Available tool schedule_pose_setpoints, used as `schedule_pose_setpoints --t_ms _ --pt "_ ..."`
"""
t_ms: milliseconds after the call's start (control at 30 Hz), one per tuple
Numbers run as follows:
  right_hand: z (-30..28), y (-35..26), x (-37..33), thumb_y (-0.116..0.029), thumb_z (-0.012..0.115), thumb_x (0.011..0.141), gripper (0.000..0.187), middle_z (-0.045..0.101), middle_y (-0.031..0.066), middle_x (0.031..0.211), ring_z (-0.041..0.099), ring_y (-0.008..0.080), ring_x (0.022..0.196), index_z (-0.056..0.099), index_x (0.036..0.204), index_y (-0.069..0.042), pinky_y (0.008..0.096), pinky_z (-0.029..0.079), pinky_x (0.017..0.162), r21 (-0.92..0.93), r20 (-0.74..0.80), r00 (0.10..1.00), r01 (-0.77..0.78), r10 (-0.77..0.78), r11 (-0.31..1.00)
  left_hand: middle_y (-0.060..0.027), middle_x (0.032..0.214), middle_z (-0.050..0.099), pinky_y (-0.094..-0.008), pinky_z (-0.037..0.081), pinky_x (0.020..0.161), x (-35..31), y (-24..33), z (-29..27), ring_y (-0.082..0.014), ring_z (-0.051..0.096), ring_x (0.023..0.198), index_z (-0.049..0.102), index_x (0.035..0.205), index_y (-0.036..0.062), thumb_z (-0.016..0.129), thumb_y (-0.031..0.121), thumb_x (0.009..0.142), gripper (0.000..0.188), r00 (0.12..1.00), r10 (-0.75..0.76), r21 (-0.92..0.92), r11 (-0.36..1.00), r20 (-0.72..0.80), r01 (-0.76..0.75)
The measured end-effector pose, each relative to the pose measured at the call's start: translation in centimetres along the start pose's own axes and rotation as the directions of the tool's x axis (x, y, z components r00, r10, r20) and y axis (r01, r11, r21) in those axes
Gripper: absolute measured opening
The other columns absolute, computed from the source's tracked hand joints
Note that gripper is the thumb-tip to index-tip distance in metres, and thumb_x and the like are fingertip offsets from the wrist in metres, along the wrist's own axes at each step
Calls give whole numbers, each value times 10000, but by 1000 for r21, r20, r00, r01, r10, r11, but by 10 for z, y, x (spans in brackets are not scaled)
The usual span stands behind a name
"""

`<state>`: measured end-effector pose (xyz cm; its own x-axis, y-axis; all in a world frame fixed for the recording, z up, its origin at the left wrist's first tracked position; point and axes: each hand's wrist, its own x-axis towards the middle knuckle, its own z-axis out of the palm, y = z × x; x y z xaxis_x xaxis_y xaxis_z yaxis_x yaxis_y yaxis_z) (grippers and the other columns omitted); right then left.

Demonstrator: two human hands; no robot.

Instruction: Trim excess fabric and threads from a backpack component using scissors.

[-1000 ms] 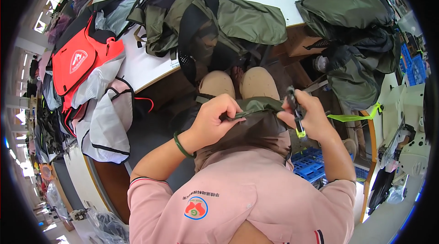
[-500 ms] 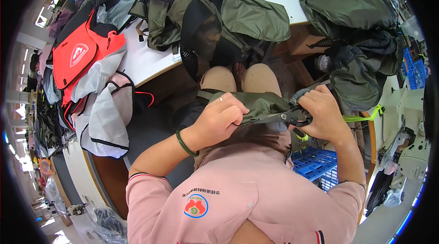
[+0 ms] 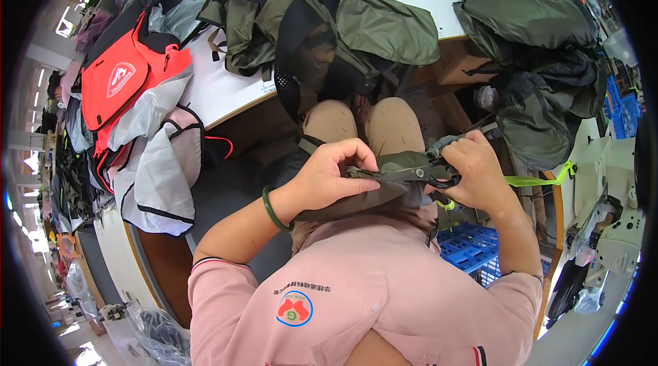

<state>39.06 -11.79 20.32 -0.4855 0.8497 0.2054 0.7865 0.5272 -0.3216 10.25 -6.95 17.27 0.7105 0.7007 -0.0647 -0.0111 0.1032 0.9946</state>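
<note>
My right hand [image 3: 473, 168] grips a pair of dark scissors [image 3: 420, 173] by the handles, and the blades point left. Across my lap lies an olive-green fabric piece [image 3: 349, 203], its upper edge bunched beside the blades. The thumb and forefinger of my left hand [image 3: 339, 173] close on that edge near the scissor tips. Whether the blades are apart is hard to make out against the dark cloth. A green bangle [image 3: 273, 210] is on my left wrist.
Olive and black backpacks [image 3: 308, 30] are heaped on the white table [image 3: 219, 92] ahead. A red and grey bag [image 3: 123, 85] hangs at the left. More olive bags [image 3: 524, 9] lie at the right, by a sewing machine [image 3: 620, 222]. A blue crate [image 3: 473, 246] stands low beside me.
My left thumb and forefinger have shifted their hold to the cloth edge near the scissor tips. The scissors have tilted slightly, and the fabric has been turned and bunched up in my lap.
</note>
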Motion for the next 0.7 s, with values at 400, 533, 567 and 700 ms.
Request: schedule_pose_setpoints --t_ms 400,533,567,700 --pt "0 -5 1 -384 852 625 466 581 87 715 573 298 713 564 794 -59 369 389 749 75 112 992 -71 62 995 25 845 617 -193 454 678 2 2 1 -33 554 745 626 957 34 754 0 794 210 993 -108 -62 993 -49 104" --pt "3 -7 0 -383 856 625 461 584 77 703 574 288 705 564 784 -63 367 387 744 125 103 991 -96 83 988 27 842 617 -194 455 687 2 2 3 -34 555 754 625 956 34 753 -1 794 209 993 -100 -70 993 -57 96" --pt "3 -8 0 -386 859 624 462 588 71 697 577 284 698 564 776 -65 365 387 740 138 127 986 -121 104 983 26 844 618 -195 456 691 2 1 3 -36 556 757 626 956 34 754 -1 794 209 994 -88 -59 995 -61 85" --pt "11 -6 -6 -400 865 619 469 597 57 683 583 276 679 562 757 -70 360 388 721 139 126 982 -156 139 978 21 853 623 -198 460 699 2 0 3 -39 559 762 626 957 32 754 0 795 209 997 -58 -37 998 -57 56"
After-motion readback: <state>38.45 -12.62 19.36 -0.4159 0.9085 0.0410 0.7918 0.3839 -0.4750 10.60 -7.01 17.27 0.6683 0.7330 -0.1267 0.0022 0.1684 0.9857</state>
